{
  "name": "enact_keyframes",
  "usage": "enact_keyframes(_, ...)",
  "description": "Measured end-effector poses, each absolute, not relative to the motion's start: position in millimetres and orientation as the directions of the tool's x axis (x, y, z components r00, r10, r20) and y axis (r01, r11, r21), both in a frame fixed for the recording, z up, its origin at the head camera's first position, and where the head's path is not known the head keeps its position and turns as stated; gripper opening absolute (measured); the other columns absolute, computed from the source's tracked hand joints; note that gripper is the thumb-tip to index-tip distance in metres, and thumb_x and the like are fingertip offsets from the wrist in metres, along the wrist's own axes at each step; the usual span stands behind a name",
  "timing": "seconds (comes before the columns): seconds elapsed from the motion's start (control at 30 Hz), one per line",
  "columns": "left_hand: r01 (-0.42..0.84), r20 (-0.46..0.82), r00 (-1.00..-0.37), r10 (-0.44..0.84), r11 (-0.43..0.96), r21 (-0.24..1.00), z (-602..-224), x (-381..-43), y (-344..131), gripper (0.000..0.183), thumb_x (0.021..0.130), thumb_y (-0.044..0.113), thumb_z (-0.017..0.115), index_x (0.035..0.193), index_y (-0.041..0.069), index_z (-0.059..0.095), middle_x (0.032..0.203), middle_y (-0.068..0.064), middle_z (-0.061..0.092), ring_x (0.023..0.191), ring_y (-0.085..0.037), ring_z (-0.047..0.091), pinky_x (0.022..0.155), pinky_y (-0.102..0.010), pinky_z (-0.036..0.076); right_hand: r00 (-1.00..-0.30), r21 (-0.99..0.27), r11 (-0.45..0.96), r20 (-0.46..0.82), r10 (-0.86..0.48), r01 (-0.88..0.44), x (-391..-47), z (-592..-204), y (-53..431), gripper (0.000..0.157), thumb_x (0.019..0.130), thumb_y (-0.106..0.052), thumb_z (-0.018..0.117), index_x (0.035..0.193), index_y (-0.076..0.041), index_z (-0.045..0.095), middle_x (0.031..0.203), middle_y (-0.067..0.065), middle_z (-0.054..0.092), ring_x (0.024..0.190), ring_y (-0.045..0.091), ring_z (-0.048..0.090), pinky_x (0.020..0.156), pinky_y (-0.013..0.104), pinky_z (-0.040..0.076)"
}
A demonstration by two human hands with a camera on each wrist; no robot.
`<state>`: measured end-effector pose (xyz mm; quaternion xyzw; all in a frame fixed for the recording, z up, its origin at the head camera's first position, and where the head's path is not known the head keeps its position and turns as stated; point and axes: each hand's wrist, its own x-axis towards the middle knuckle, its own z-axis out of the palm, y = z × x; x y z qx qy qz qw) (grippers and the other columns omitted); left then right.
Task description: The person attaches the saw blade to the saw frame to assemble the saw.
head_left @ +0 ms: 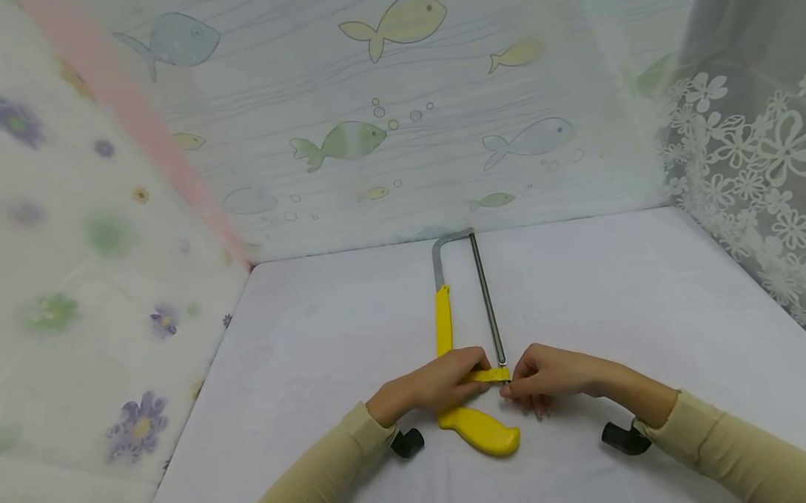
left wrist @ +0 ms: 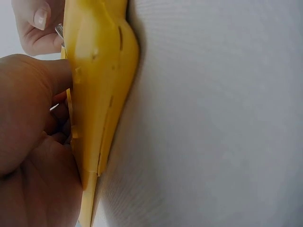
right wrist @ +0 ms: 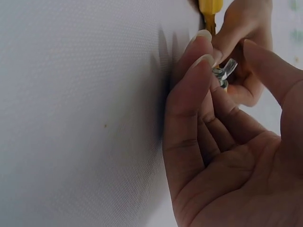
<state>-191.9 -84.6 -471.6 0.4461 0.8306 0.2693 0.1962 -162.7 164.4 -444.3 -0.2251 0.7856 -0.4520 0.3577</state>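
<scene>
A hacksaw (head_left: 443, 320) with a yellow handle and a grey metal front bow lies on the white table. Its dark blade (head_left: 487, 297) runs along the right side. My left hand (head_left: 441, 380) grips the yellow frame just above the handle (head_left: 486, 434), thumb against it in the left wrist view. At the blade's near end, a small metal wing nut (right wrist: 228, 70) sticks out of the yellow arm (head_left: 494, 375). My right hand (head_left: 547, 372) has its thumb and curled fingers round this wing nut. In the right wrist view, part of the nut is hidden behind the fingers.
White cloth covers the table (head_left: 325, 321). A fish-printed curtain (head_left: 388, 200) hangs along the back edge, a flowered curtain (head_left: 104, 291) on the left and a lacy one (head_left: 760, 172) on the right. Black wrist devices (head_left: 407, 443) sit under both sleeves.
</scene>
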Motion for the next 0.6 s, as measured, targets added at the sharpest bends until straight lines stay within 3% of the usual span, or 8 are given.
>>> enact_keyframes(0.6,0.634,-0.090,-0.529,0.844,0.463,0.619,-474.4,-193.2,-83.3,0.015,0.104,0.019,0.061,0.117,0.012,0.057,0.109,0.006,0.062,0.091,-0.003,0.054,0.084,-0.015,0.046,-0.655,-0.866,0.500,-0.367,-0.661,-0.019,-161.3,-444.6,164.7,0.030,0.098,-0.024,0.068,0.080,-0.003,0.075,0.070,0.011,0.070,0.055,0.015,0.060,0.051,0.024,0.046)
